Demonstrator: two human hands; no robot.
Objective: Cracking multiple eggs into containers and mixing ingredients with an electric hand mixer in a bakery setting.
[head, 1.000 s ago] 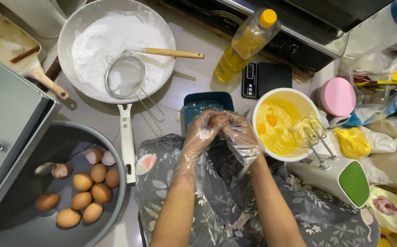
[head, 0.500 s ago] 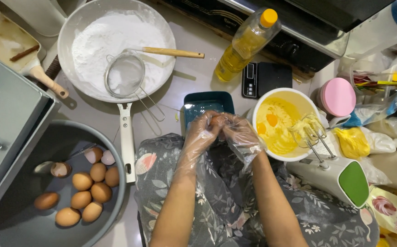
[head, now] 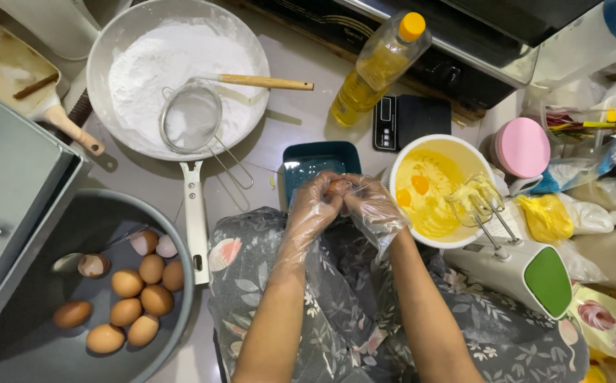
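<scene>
Gripping a brown egg [head: 336,186] between them, the left hand [head: 313,206] and right hand [head: 370,204] — both in thin clear plastic gloves — meet fingertip to fingertip just over the near edge of a small teal dish [head: 320,161]. At about three o'clock from the hands sits a white bowl [head: 402,157] of yellow yolks, with the beaters of a hand mixer [head: 521,266] resting in it. At eleven o'clock lies a white pan [head: 180,78] of flour with a sieve [head: 191,117]. At eight o'clock, a grey basin [head: 169,234] holds whole eggs [head: 138,301] and shells.
</scene>
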